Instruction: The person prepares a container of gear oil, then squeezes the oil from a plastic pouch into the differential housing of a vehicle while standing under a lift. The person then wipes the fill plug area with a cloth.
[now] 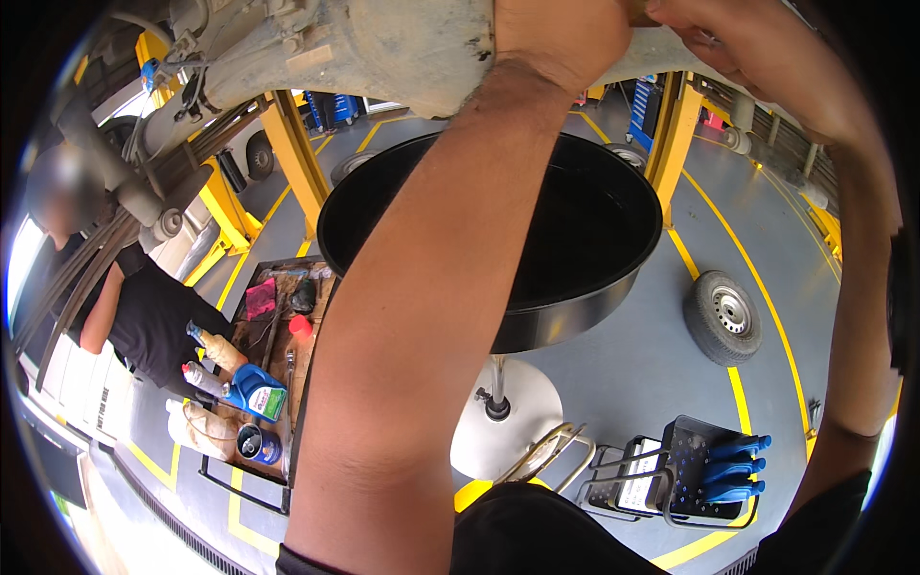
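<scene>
Both my arms reach up beneath a grimy metal vehicle underbody (355, 53). My left hand (561, 38) is raised at the top centre against the underside, its fingers out of view. My right hand (738, 53) is at the top right with fingers curled near a small piece at the frame's edge, which I cannot make out. Below them stands a wide black drain pan (589, 220) on a pole with a round white base (517, 412); my left forearm crosses over the pan in this view.
A co-worker (144, 326) stands at left by a cart (273, 335) with jugs, cans and tools. Yellow lift posts (297, 163) flank the pan. A wheel (728, 316) lies at right, near a black basket trolley (685, 460) with blue bottles. Metal parts (163, 220) hang at upper left.
</scene>
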### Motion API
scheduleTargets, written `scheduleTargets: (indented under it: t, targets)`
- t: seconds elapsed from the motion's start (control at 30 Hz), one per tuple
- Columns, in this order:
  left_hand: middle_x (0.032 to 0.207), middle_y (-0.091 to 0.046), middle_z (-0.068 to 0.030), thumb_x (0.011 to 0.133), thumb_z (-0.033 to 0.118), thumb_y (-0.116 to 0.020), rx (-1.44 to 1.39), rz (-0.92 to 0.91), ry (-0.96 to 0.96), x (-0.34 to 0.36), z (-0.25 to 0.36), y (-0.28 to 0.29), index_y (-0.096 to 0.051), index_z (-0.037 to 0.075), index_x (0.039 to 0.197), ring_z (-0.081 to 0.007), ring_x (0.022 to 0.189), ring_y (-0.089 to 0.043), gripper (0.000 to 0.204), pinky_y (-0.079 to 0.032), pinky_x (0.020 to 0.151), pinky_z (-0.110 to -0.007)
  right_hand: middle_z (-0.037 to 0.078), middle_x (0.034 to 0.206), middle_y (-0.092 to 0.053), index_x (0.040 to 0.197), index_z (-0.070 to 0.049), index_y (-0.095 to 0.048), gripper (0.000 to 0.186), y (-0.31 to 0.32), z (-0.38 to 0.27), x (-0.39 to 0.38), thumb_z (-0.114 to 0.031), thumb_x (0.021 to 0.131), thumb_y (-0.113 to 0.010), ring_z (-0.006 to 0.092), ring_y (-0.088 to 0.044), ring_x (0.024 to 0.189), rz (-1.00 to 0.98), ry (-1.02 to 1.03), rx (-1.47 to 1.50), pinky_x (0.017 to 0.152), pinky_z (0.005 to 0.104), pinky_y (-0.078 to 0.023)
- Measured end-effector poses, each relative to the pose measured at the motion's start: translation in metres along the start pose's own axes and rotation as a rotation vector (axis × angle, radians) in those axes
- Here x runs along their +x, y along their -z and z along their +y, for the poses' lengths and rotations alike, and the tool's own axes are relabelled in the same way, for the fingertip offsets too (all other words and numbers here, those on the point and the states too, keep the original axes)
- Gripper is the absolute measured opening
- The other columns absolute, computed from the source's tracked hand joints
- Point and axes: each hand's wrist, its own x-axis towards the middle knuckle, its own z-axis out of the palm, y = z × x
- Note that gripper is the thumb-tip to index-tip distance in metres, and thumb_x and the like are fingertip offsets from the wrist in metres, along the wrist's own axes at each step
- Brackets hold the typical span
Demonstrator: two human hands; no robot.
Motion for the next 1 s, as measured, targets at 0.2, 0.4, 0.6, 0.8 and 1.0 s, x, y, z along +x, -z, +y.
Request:
scheduleTargets:
  t: [0.2, 0.4, 0.6, 0.8, 1.0]
  targets:
    - [0.076, -0.067, -0.0062, 0.079, 0.017, -0.068, 0.029, -0.086, 0.045, 0.000, -0.001, 0.006, -0.060, 0.014, 0.079, -0.0293, 0.075, -0.067, 0.009, -0.056, 0.065, -0.044, 0.012, 0.082, -0.059, 0.089, 0.004, -0.062, 0.029, -0.005, 0.002, -0.023, -0.020, 0.100, -0.049, 0.0223, -0.061, 0.074, 0.133, 0.154, 0.065, 0.067, 0.0360, -0.052]
    - [0.076, -0.067, -0.0067, 0.076, 0.019, -0.071, 0.021, -0.108, 0.054, 0.002, 0.002, 0.008, -0.060, 0.014, 0.079, -0.0307, 0.074, -0.068, 0.012, -0.055, 0.065, -0.045, 0.017, 0.087, -0.062, 0.093, 0.003, -0.059, 0.023, -0.003, 0.029, -0.012, -0.013, 0.098, -0.044, 0.0260, -0.060, 0.077, 0.027, 0.382, -0.067, 0.069, 0.0381, -0.052]
    - [0.073, -0.065, -0.0091, 0.076, 0.020, -0.074, 0.023, -0.054, 0.060, 0.003, 0.006, 0.004, -0.059, 0.012, 0.082, -0.0337, 0.071, -0.066, 0.018, -0.054, 0.065, -0.047, 0.019, 0.090, -0.064, 0.095, 0.004, -0.061, 0.022, -0.001, 0.015, -0.022, -0.010, 0.097, -0.044, 0.0296, -0.062, 0.080, 0.034, 0.140, 0.037, 0.072, 0.0384, -0.053]
    - [0.069, -0.062, -0.0132, 0.079, 0.025, -0.075, 0.097, -0.063, 0.094, -0.001, 0.004, 0.006, -0.056, 0.011, 0.093, -0.0365, 0.066, -0.064, 0.028, -0.052, 0.062, -0.049, 0.027, 0.094, -0.069, 0.098, 0.009, -0.066, 0.026, -0.033, 0.060, 0.034, -0.011, 0.093, -0.051, 0.0382, -0.069, 0.088, 0.174, 0.428, -0.187, 0.079, 0.0435, -0.056]
    - [0.067, -0.061, -0.0125, 0.074, 0.045, -0.076, 0.023, -0.058, -0.014, 0.005, 0.009, 0.018, -0.057, 0.011, 0.091, -0.0361, 0.065, -0.063, 0.043, -0.052, 0.061, -0.048, 0.026, 0.089, -0.070, 0.088, 0.007, -0.071, 0.026, -0.037, 0.037, 0.037, -0.014, 0.089, -0.056, 0.0402, -0.070, 0.087, 0.122, 0.263, -0.142, 0.080, 0.0458, -0.057]
